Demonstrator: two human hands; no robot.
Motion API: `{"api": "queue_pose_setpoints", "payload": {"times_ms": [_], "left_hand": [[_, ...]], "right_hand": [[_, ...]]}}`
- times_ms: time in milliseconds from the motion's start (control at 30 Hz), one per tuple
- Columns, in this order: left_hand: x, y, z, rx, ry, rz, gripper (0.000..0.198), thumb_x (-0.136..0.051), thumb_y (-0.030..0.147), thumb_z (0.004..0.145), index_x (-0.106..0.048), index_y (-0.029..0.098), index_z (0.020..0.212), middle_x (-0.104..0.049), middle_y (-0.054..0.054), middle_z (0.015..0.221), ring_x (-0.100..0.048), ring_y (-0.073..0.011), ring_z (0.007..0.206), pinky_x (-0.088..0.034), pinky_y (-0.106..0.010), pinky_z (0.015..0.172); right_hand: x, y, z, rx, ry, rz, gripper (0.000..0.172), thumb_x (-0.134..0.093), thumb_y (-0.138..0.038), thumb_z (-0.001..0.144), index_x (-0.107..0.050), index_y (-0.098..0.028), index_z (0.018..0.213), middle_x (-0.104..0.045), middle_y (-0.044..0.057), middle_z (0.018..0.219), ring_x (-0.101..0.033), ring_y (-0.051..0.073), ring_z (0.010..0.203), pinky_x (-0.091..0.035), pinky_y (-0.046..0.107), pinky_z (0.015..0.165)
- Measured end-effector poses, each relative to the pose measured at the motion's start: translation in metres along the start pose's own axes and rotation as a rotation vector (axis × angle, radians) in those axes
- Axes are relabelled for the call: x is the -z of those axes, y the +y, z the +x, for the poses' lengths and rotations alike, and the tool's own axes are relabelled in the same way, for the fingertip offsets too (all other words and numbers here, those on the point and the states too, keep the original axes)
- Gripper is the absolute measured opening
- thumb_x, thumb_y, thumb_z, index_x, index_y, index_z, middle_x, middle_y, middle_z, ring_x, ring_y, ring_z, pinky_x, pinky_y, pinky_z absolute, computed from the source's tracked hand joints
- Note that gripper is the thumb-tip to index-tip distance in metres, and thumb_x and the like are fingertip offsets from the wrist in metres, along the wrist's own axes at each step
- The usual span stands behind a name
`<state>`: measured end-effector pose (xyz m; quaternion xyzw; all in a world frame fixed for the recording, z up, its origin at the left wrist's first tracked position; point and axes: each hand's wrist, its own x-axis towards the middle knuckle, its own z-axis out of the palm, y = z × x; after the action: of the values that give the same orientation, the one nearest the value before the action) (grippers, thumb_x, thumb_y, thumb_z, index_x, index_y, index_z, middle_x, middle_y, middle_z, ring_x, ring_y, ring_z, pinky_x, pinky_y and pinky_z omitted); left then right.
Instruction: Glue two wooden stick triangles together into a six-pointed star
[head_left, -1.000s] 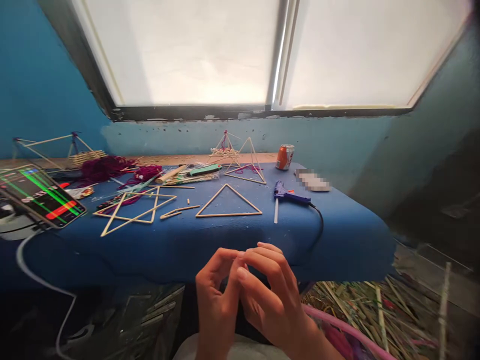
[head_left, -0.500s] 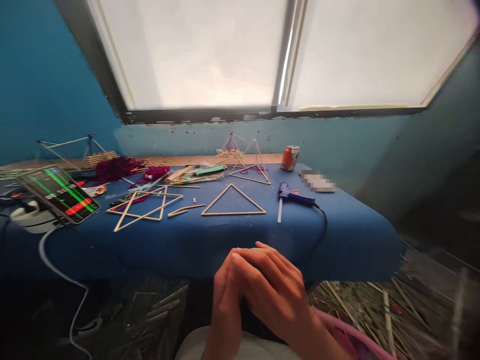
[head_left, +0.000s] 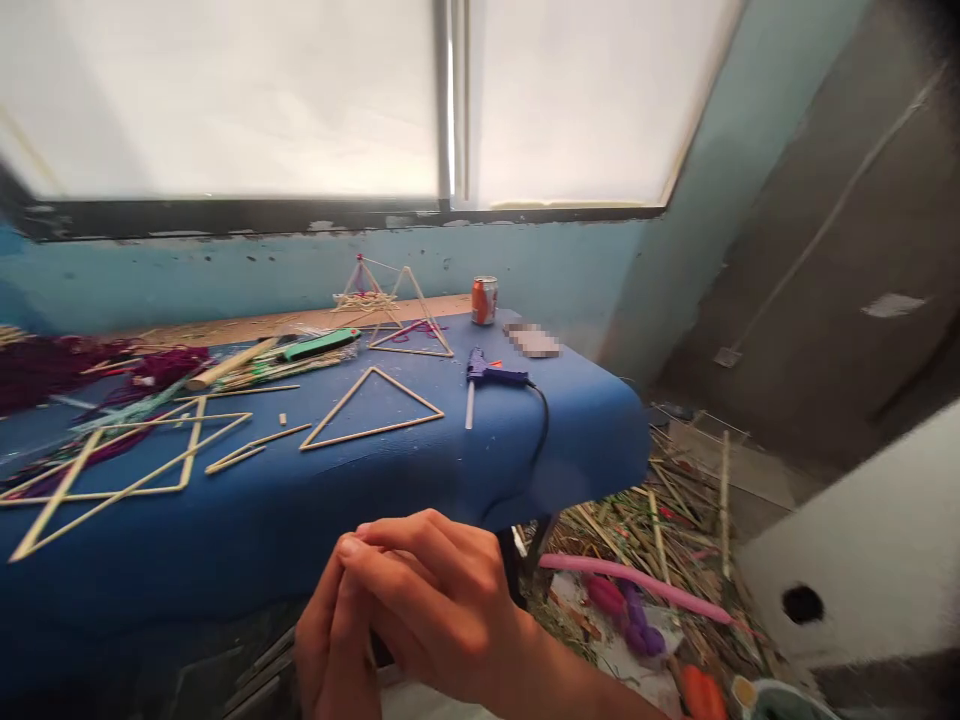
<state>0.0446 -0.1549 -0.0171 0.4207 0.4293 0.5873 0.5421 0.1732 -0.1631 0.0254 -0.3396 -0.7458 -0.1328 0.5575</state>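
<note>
"What's nearest in your feed?"

"The left hand [head_left: 330, 630] and right hand [head_left: 442, 600], pressed together low in my view, fingers bent inward, the right partly covering the left. Nothing sticks out; whether something small is pinched inside, I can't tell."

"And the triangle [head_left: 373, 432]?"

"Flat on the table [head_left: 420, 470], ahead of both hands and slightly left, touching neither. Its near side runs mostly left to right, left end closer to me, and its tip points at the wall [head_left: 292, 270]. I'd call it roughly equal-sided, so no true long axis. Neither hand is clearly nearer."

"How does it look?"

"Pale, thin, straight-sided, closed at all three corners, blue showing through its middle. Right of it I see the glue gun [head_left: 495, 374]; farther back, the can [head_left: 484, 300] stands upright."
</note>
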Motion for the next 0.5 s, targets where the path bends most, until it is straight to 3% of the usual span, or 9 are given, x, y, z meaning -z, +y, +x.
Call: {"api": "queue_pose_setpoints", "payload": {"times_ms": [133,200,333,500], "left_hand": [[-0.004,0.003,0.002,-0.021,0.073,-0.075,0.055,-0.075,0.067,0.076,-0.057,0.017,0.064,-0.048,0.003,0.056,-0.043,-0.0099,0.05,-0.04,-0.022,0.045],[-0.002,0.009,0.007,-0.101,0.102,-0.086,0.058,-0.072,0.066,0.081,-0.053,0.016,0.058,-0.046,0.003,0.053,-0.041,-0.0085,0.048,-0.039,-0.022,0.045],[0.013,0.029,0.021,-0.372,0.15,-0.036,0.052,-0.062,0.058,0.092,-0.06,0.016,0.06,-0.056,0.001,0.05,-0.052,-0.0111,0.05,-0.047,-0.023,0.055],[0.035,0.036,0.029,-0.447,0.226,0.018,0.044,-0.056,0.049,0.097,-0.068,0.016,0.07,-0.062,0.0,0.053,-0.058,-0.0122,0.05,-0.046,-0.023,0.052]], "right_hand": [[-0.006,-0.006,0.001,0.036,0.0,0.036,0.028,-0.064,-0.011,0.095,-0.066,-0.011,0.122,-0.077,0.011,0.105,-0.074,0.016,0.092,-0.063,0.025,0.083],[-0.009,-0.007,0.001,0.024,0.015,0.099,0.029,-0.061,-0.007,0.095,-0.066,-0.014,0.122,-0.076,0.01,0.102,-0.073,0.016,0.091,-0.062,0.025,0.082],[-0.009,-0.007,-0.002,-0.048,0.078,0.252,0.023,-0.057,0.001,0.091,-0.063,-0.019,0.102,-0.067,0.003,0.078,-0.063,0.013,0.066,-0.056,0.024,0.059],[-0.01,-0.005,-0.012,-0.135,0.121,0.34,0.028,-0.057,0.005,0.086,-0.05,-0.022,0.092,-0.059,-0.003,0.068,-0.055,0.008,0.053,-0.046,0.02,0.049]]}}
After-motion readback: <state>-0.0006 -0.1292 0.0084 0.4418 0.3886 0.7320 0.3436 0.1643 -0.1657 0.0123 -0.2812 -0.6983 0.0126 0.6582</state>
